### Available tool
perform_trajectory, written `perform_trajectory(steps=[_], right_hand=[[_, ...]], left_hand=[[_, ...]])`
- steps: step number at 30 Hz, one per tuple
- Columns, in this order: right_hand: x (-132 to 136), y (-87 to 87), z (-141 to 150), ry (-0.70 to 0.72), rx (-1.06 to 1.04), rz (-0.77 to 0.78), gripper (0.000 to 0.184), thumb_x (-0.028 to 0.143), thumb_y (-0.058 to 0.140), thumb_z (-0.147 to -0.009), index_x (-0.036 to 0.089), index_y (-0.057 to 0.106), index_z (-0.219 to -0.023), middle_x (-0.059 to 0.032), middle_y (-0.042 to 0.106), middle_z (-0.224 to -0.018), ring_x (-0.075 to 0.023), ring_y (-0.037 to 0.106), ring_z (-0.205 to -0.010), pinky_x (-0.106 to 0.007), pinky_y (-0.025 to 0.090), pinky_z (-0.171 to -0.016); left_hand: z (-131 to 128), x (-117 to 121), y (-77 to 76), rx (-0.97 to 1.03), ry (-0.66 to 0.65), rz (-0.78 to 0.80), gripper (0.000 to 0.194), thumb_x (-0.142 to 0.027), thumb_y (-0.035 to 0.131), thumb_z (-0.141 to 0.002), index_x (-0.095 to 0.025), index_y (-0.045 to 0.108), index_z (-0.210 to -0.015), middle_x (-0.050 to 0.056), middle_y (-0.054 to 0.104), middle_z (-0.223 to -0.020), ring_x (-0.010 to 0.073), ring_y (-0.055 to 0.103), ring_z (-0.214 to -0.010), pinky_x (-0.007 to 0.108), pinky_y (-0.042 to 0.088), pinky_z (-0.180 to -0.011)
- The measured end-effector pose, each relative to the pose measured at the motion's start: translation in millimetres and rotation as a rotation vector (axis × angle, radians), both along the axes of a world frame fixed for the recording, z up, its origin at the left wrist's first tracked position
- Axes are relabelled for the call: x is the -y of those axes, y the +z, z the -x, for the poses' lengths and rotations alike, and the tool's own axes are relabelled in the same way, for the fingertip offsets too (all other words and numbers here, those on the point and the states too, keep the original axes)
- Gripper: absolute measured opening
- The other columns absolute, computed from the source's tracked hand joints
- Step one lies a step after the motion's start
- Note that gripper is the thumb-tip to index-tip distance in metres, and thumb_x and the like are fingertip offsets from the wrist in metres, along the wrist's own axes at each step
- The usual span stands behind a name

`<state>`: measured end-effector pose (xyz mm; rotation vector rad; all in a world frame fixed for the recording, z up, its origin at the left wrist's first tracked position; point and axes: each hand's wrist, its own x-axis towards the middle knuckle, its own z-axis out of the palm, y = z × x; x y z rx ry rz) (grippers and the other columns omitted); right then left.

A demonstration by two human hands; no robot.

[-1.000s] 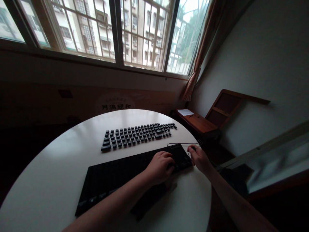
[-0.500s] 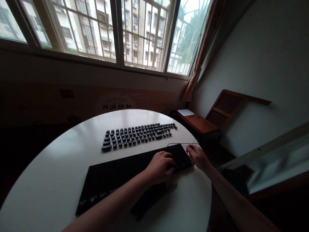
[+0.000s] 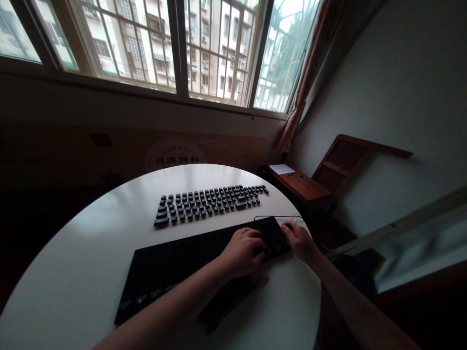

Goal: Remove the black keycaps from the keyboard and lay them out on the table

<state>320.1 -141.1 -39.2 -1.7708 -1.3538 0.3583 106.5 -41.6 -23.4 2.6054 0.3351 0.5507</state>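
Note:
A black keyboard (image 3: 171, 257) lies slantwise on the round white table (image 3: 83, 262). My left hand (image 3: 243, 250) rests over its right half, fingers curled down onto it; the fingertips are partly hidden. At the keyboard's right end, my right hand (image 3: 301, 244) is closed in a pinch around a small dark tool (image 3: 289, 226). Thin wires stick up from the tool, which looks like a wire keycap puller. Behind the keyboard, loose black keycaps (image 3: 207, 204) stand in rows laid out like a keyboard.
A thin black cable (image 3: 277, 216) runs from the keyboard's back edge toward the table's right rim. Below my left forearm there is a dark shape (image 3: 229, 301), perhaps a shadow. Beyond the table stands a wooden chair (image 3: 310, 187) with a white paper (image 3: 281, 169) on it.
My right hand has turned slightly, and the tool's wires, which pointed down toward the keyboard, now point upward. My left hand stays in place.

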Motion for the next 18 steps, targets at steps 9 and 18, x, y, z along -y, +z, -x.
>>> perform_trajectory(steps=[9, 18], right_hand=[[6.2, 0.3, 8.2, -0.018, 0.106, -0.071, 0.028, 0.035, 0.038, -0.097, 0.019, 0.054, -0.081, 0.0012, 0.051, -0.060, -0.0148, 0.048, -0.051, -0.026, 0.031, -0.049], [9.6, -5.2, 9.1, 0.016, 0.117, -0.114, 0.023, 0.034, 0.042, -0.096, 0.020, 0.054, -0.082, 0.0018, 0.051, -0.061, -0.0149, 0.050, -0.054, -0.026, 0.035, -0.052]], left_hand=[[-0.7, 0.0, -2.0, 0.007, -0.005, 0.012, 0.017, -0.023, 0.066, -0.078, -0.024, 0.073, -0.094, 0.005, 0.066, -0.115, 0.0266, 0.056, -0.113, 0.044, 0.039, -0.102], [-1.7, -0.6, -1.9, -0.005, -0.001, -0.006, 0.017, -0.023, 0.066, -0.078, -0.024, 0.074, -0.093, 0.005, 0.067, -0.114, 0.0262, 0.057, -0.110, 0.042, 0.041, -0.101]])
